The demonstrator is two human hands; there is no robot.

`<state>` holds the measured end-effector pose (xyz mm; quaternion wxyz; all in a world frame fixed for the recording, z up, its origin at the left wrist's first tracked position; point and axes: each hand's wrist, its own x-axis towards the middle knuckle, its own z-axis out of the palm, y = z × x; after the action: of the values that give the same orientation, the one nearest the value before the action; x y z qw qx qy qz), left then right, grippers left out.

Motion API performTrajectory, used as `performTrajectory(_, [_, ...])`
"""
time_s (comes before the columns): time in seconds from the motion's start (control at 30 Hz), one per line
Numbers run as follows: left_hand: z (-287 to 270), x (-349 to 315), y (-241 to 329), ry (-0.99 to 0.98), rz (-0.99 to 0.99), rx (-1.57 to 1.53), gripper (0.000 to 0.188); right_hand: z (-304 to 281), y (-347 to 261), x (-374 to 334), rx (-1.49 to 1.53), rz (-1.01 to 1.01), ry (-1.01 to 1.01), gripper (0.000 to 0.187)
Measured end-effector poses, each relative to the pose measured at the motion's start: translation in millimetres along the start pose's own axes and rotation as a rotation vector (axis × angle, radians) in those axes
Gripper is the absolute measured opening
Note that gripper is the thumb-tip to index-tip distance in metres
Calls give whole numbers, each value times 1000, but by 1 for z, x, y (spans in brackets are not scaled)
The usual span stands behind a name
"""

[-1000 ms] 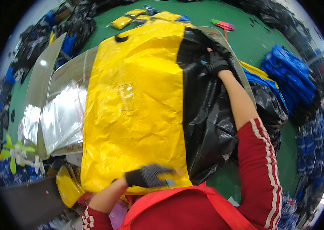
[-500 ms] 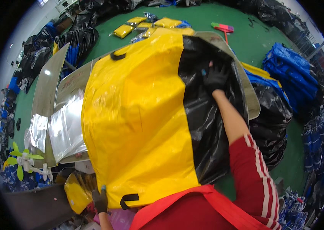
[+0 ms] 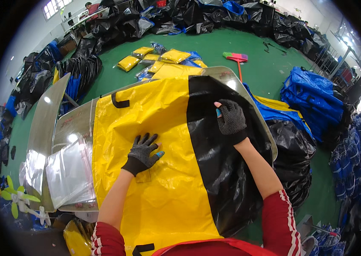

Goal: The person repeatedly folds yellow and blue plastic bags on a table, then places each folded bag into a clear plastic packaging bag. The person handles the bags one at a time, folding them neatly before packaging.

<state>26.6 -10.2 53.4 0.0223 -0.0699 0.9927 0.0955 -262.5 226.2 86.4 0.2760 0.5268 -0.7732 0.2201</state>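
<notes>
A large yellow and black plastic bag lies spread over a table, with short black straps at its far and near edges. My left hand, in a dark dotted glove, rests flat on the yellow part with its fingers spread. On the black part is my right hand, gloved the same way, its fingers bent in and drawn together. Anything beneath those fingers is hidden. Blue wrapping shows on a digit of each hand. Clear plastic sheets lie left of the bag, by its edge.
Folded yellow packages lie on the green floor beyond the table. A broom stands behind it. Black and blue bundles crowd the right side. A small green-bladed fan is at the near left.
My left hand has left the bag's near left corner and now lies on its yellow middle. My right hand's spread fingers have drawn in. The view has shifted, showing more of the far room.
</notes>
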Motion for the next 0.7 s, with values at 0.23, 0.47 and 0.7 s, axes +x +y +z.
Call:
performTrajectory(0.23, [15, 79, 70, 261, 411, -2, 56, -25, -11, 118, -144, 424, -495, 44])
performTrajectory(0.47, [63, 47, -47, -36, 214, -138, 47, -73, -32, -15, 20, -42, -941, 38])
performTrajectory(0.7, [-46, -78, -136, 411, -579, -367, 26, -50, -21, -99, -29, -237, -732, 46])
